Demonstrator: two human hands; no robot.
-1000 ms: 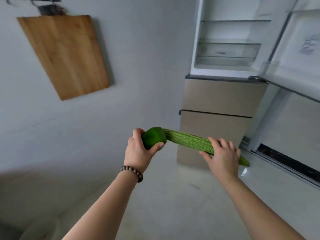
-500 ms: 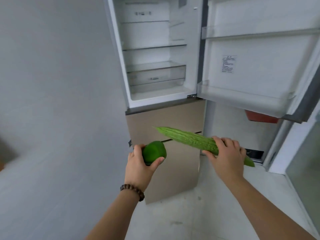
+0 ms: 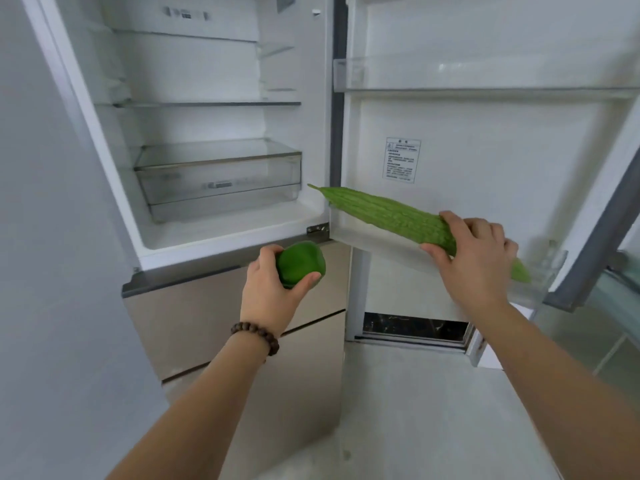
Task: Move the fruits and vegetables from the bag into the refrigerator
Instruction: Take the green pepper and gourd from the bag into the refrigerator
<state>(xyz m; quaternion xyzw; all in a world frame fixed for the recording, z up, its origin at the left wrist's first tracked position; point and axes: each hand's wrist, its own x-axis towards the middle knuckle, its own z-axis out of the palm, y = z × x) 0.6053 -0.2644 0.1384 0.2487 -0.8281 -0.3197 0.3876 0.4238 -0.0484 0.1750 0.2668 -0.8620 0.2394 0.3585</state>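
**Inventory: head view, fridge open, produce in hand**

Head view:

- Hands, qty 2. Left hand (image 3: 266, 292): fingers and thumb curled round 1 green pepper (image 3: 300, 263), round, smooth, glossy; held in front of the grey band between the upper compartment and the drawer fronts. Right hand (image 3: 474, 258): fingers wrapped over, thumb under 1 bitter gourd (image 3: 388, 213), long, tapered at both ends, ridged and bumpy, matt green. Gourd held slanted, pointed tip up-left near the door hinge, other end poking out past the hand at lower right; body lies across the front of the lower door bin.
- Refrigerator (image 3: 104, 140), qty 1, white interior, upper door (image 3: 485, 150) swung open to the right.
- Glass shelves, 2 seen, upper one (image 3: 207, 104) thin, w/ dark edge.
- Clear plastic drawer (image 3: 218, 181), qty 1, box-shaped, under the lower shelf.
- Door bins, 2, translucent: upper bin (image 3: 485, 77), lower bin (image 3: 540, 275).
- Label (image 3: 401, 160), qty 1, printed, on inner door; text too small to read.
- Beige drawer fronts (image 3: 194, 323), 2, flat, below the compartment.
- Bead bracelet (image 3: 258, 336), qty 1, dark round wood-like beads, on left wrist.
- Floor (image 3: 415, 410), pale, smooth.
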